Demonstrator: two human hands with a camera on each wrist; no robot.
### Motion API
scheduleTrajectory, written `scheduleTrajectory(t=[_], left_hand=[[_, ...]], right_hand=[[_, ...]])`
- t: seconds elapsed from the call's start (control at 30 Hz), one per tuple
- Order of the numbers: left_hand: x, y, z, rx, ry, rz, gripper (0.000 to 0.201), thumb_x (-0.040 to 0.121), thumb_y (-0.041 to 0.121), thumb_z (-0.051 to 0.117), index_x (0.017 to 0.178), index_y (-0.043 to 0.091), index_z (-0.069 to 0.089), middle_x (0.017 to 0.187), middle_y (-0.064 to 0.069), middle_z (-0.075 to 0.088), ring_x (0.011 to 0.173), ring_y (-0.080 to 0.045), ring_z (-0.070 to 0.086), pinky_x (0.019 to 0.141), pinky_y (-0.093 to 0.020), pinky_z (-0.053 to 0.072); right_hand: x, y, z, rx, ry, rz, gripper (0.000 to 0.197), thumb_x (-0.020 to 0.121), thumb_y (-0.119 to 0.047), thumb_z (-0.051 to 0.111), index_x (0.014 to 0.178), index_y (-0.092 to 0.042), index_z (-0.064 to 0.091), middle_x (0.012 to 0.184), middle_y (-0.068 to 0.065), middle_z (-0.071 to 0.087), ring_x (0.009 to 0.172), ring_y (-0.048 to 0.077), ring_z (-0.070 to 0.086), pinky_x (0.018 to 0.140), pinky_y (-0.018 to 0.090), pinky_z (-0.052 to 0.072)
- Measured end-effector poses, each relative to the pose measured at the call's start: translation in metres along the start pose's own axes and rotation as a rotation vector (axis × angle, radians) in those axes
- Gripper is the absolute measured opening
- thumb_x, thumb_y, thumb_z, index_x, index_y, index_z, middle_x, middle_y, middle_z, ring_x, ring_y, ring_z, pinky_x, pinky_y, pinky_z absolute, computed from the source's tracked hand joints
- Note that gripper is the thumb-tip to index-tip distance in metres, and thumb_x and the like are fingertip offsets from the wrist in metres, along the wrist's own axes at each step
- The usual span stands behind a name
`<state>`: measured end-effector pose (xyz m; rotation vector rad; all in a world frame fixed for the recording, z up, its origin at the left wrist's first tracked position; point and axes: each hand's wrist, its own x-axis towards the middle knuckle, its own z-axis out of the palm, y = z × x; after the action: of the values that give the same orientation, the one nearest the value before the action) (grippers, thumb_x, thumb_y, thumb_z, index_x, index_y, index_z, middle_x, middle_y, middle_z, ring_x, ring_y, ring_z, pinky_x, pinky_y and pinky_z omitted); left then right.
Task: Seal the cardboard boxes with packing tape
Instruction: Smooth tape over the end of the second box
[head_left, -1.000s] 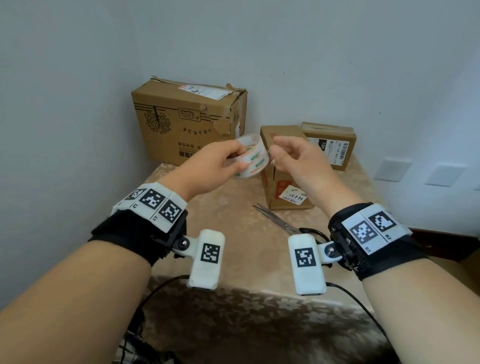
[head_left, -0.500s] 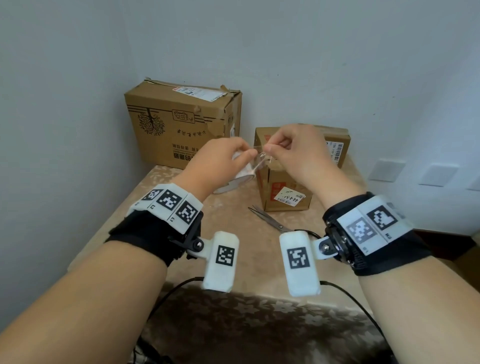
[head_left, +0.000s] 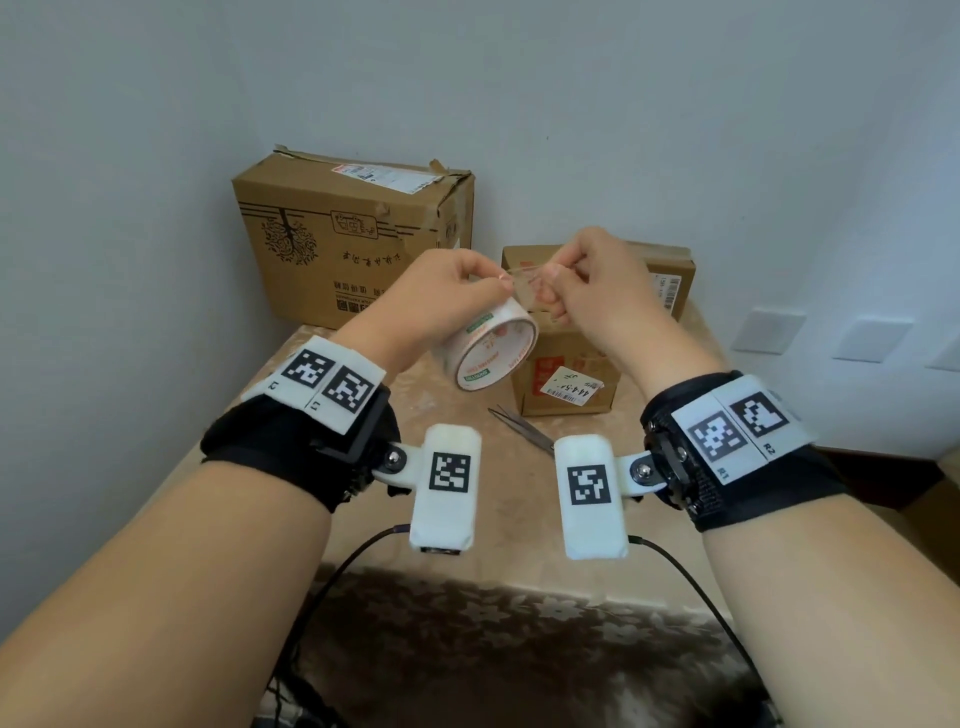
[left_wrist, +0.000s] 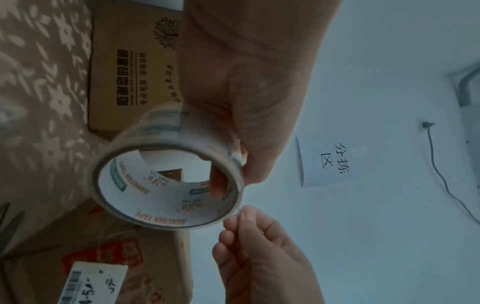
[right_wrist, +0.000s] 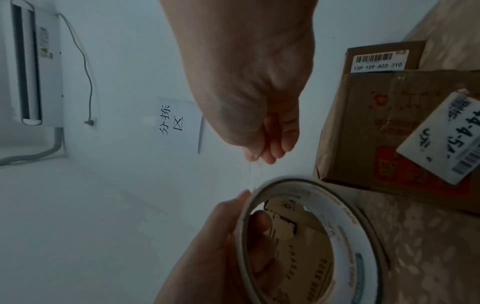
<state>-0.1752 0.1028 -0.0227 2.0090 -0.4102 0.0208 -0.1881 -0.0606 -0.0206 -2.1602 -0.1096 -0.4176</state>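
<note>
Left hand grips the tape roll at centre frame while the right hand pinches its free end just right of it, the small cardboard box directly behind and below both hands.

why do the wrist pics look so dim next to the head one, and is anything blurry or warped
Head view: evenly bright, sharp, with wide-angle bending at the arms. Left wrist view: dim and bluish, the left hand close and soft, the clear packing tape roll with white printed core slightly smeared. Right wrist view: also dim, the right hand large and soft, the wall curving.
</note>
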Motion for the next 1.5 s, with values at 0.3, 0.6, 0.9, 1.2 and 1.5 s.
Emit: scheduleTrajectory(t=[0.3,0.6,0.9,1.2,1.5], left_hand=[[-0.008,-0.002,-0.003,0.155,-0.017,0.064,0.014,0.091,0.025,0.062,0.104,0.02,0.06,0.063,0.009,0.06,0.048,0.009,0.054,0.045,-0.007,0.039],[-0.01,0.008,-0.009,-0.065,0.007,-0.023,0.017,0.094,0.03,0.057,0.103,0.02,0.067,0.084,0.003,0.07,0.067,-0.008,0.063,0.057,-0.027,0.051],[-0.006,-0.018,0.003,0.401,-0.01,-0.004,0.029,0.096,0.029,0.052,0.119,0.014,0.062,0.117,-0.001,0.062,0.1,-0.014,0.055,0.082,-0.025,0.042],[0.014,-0.009,0.006,0.347,0.098,0.039,0.026,0.096,0.032,0.051,0.107,0.018,0.07,0.098,0.005,0.068,0.08,-0.008,0.057,0.08,-0.029,0.05],[0.047,-0.004,0.021,0.621,0.033,-0.014,0.021,0.092,0.023,0.055,0.089,0.018,0.075,0.07,0.004,0.066,0.056,-0.012,0.055,0.056,-0.025,0.049]], right_hand=[[-0.007,-0.005,-0.005,-0.024,-0.078,-0.019,0.006,0.088,-0.025,0.068,0.09,-0.021,0.072,0.079,-0.008,0.065,0.076,0.006,0.059,0.076,0.028,0.051],[0.004,0.003,-0.008,-0.071,0.123,-0.07,0.009,0.09,-0.019,0.065,0.086,-0.018,0.072,0.073,-0.012,0.06,0.066,-0.001,0.051,0.066,0.016,0.04],[-0.004,0.002,0.006,-0.156,0.069,-0.13,0.011,0.092,-0.021,0.063,0.089,-0.021,0.073,0.076,-0.017,0.059,0.072,-0.004,0.052,0.073,0.017,0.044],[0.007,0.025,-0.01,-0.053,0.123,0.097,0.015,0.09,-0.027,0.065,0.081,-0.015,0.07,0.076,-0.011,0.058,0.08,0.007,0.053,0.082,0.026,0.042],[0.024,0.043,-0.007,-0.079,0.075,0.226,0.018,0.09,-0.017,0.066,0.08,-0.004,0.072,0.093,0.002,0.068,0.105,0.02,0.061,0.082,0.032,0.053]])
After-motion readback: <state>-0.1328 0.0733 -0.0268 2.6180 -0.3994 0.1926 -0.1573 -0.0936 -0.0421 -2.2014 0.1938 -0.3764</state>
